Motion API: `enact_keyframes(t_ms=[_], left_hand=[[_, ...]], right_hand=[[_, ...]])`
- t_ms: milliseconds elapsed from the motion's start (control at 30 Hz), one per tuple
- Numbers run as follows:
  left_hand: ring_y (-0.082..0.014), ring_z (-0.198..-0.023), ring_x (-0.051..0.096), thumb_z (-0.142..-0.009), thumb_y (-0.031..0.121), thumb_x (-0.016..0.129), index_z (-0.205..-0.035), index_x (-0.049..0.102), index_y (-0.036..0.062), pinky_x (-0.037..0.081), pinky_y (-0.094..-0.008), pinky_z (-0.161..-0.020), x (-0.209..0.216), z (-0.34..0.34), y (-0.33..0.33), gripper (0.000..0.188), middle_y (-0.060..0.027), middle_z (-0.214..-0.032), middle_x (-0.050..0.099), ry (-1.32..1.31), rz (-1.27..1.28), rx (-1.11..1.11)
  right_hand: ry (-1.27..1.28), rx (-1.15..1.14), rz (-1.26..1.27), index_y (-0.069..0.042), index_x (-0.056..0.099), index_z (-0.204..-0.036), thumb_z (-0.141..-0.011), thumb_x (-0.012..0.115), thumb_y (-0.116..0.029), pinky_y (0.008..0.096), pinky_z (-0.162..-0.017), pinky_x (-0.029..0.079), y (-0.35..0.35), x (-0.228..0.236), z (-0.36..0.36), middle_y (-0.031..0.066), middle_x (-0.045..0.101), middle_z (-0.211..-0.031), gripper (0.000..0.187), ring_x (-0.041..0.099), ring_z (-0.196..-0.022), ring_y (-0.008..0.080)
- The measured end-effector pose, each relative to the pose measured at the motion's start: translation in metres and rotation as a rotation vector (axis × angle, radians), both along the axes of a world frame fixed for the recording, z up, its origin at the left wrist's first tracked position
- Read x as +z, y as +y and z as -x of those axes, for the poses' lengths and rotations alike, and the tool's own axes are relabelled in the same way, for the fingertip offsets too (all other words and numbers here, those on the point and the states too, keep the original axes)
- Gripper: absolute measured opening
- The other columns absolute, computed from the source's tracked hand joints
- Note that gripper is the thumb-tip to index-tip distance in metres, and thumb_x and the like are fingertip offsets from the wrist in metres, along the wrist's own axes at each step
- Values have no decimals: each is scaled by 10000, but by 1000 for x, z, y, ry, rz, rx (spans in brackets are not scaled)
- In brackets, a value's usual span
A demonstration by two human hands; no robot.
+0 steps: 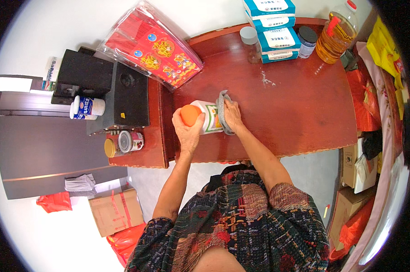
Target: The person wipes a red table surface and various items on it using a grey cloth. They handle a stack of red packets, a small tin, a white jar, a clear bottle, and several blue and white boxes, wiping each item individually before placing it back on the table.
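White plastic bottle with orange cap points left over the red wooden desk, left hand curled round the cap, right hand gripping grey cloth against its opposite end.

From the white bottle, the worktop runs wide open toward three o'clock! A lane slips through at twelve; the red pack blocks eleven, stacked boxes crowd one-to-two, the oil jug guards two.
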State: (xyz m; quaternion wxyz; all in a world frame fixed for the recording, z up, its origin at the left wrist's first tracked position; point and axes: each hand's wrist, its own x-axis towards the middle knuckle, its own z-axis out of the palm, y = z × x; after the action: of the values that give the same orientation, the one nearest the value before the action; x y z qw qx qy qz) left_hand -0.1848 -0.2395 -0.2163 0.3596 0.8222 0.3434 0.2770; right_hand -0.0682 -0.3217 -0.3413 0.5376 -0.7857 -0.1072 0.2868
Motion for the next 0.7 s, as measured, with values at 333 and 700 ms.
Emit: enact_keyframes(t_ms=[333, 700], left_hand=[[-162, -930, 535, -718, 242, 792, -1166, 465, 42, 463, -302, -818, 19, 19, 14, 590, -77, -1041, 536, -61, 336, 62], [-179, -974, 526, -618, 165, 844, -1162, 445, 43, 453, -334, -880, 39, 63, 1, 685, -67, -1054, 520, -28, 61, -230]], right_hand=[[678, -205, -474, -76, 351, -1411, -927, 475, -187, 370, -879, 459, -26, -1, 47, 140, 548, -1249, 513, 556, -1066, 238], [-121, -39, -170, -89, 528, -1249, -870, 475, -105, 437, -894, 430, -7, -4, 48, 192, 552, -1182, 383, 549, -1019, 365]])
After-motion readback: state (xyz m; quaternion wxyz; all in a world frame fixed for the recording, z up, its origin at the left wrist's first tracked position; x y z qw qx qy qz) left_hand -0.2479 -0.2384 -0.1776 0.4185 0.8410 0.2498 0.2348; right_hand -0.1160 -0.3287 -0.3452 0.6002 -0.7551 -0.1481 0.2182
